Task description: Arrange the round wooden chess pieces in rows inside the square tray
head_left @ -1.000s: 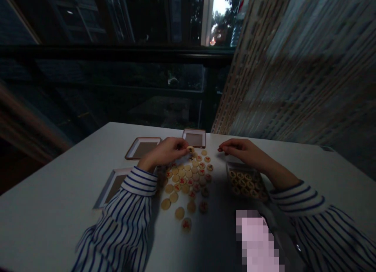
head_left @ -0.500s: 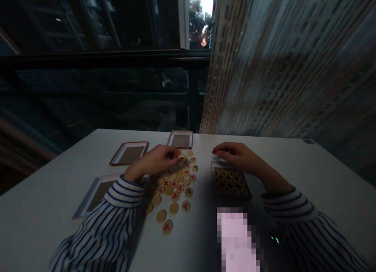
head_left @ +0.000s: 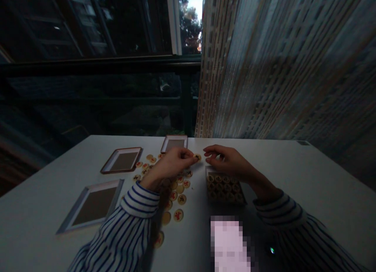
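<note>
Between thumb and fingers, my left hand (head_left: 177, 164) pinches a round Chinese chess piece (head_left: 197, 157) with a dark character on it. My right hand (head_left: 225, 159) hovers just right of that piece, thumb and fingers apart, nothing between them. Below the right hand stands an open box (head_left: 225, 188) with rows of chess pieces set in it; the hand covers part of its far edge. Loose chess pieces (head_left: 178, 215), some with red characters, some dark, some blank side up, lie on the table under and around my left forearm, which hides several.
A white table (head_left: 282, 166) carries everything. Shallow trays or lids lie left: a pale one (head_left: 60, 225) nearest, a brown-rimmed one (head_left: 107, 171) beyond, and a small one (head_left: 185, 141) at the back. A pixelated pink patch (head_left: 230, 244) is at the front. A string curtain (head_left: 249, 68) hangs behind.
My left hand has moved right with the chess piece, away from the loose pile and toward my right hand. My right hand's fingertips have parted. The view has shifted slightly.
</note>
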`<state>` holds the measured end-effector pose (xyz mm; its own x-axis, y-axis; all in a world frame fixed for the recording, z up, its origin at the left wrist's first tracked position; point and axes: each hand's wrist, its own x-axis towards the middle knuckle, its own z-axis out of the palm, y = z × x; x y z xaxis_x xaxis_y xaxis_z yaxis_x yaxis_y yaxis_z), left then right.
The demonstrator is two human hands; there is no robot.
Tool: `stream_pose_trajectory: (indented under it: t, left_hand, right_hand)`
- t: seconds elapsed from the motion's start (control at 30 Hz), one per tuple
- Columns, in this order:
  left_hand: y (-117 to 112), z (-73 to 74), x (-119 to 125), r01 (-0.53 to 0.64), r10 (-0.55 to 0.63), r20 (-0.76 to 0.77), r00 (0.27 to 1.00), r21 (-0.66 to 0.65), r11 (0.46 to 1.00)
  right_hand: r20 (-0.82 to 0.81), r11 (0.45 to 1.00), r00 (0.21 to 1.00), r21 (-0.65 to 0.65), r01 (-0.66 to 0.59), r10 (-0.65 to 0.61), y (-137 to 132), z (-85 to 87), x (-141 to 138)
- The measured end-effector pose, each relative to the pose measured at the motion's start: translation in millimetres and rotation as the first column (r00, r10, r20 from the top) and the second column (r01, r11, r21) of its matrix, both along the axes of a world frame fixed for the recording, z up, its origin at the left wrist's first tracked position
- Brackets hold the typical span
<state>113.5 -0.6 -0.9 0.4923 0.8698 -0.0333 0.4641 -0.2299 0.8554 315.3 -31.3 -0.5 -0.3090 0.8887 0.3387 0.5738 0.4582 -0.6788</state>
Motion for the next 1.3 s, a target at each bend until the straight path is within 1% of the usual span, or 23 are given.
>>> stream_pose_trajectory:
  t: [0.13, 0.27, 0.4, 0.57, 0.7, 0.83, 1.0, 1.13, 1.23, 1.3]
  left_hand:
    - [-3, -5.5, 6, 0.019, -0.018, 0.023, 1.0, -0.059, 0.998]
    - [-5, -6.1, 7, 0.047, -0.042, 0.064, 0.997, -0.087, 0.995]
    - [-3, -8.4, 6, 0.058, -0.053, 0.049, 0.997, -0.091, 0.994]
    - [-4, -8.6, 9, 0.017, -0.012, 0.031, 0.999, -0.156, 0.988]
    - [-7, -6.1, 14, -0.01, 0.015, 0.039, 0.999, -0.134, 0.991]
    - [-8, -7.4, 16, -0.027, 0.035, 0.066, 0.997, -0.116, 0.993]
    - [-8, -10.3, 17, -0.051, 0.06, 0.08, 0.995, -0.118, 0.992]
    - [-9, -9.3, 19, -0.075, 0.087, 0.089, 0.992, -0.132, 0.988]
    - [-10, -8.0, 21, -0.1, 0.112, 0.082, 0.99, -0.144, 0.985]
    - [-10, -7.7, 22, -0.125, 0.138, 0.07, 0.988, -0.159, 0.979]
  right_hand:
    - [0.07, 0.996, 0.994, 0.038, -0.083, 0.081, -1, -6.3, -6]
    - [0.095, 0.996, 0.992, 0.012, -0.088, 0.086, -2, -9.1, -10]
    - [0.059, 0.998, 0.997, -0.012, -0.057, 0.057, -2, -11.5, -9]
    - [-0.047, 0.997, 0.998, -0.061, -0.055, 0.052, 0, -17.1, -8]
    - [-0.136, 0.99, 0.988, -0.113, -0.088, 0.072, 2, -20.3, -7]
    - [-0.139, 0.99, 0.988, -0.11, -0.084, 0.069, 3, -20.7, -5]
    - [-0.027, 0.997, 0.998, -0.056, -0.051, 0.05, 3, -17.5, -2]
    - [0.086, 0.997, 0.994, -0.024, -0.071, 0.073, 0, -10.8, -1]
    - [0.23, 0.997, 0.971, 0.044, -0.07, 0.059, -2, -7.7, -1]
    - [0.317, 0.992, 0.948, 0.112, -0.06, 0.022, -2, -8.7, -1]
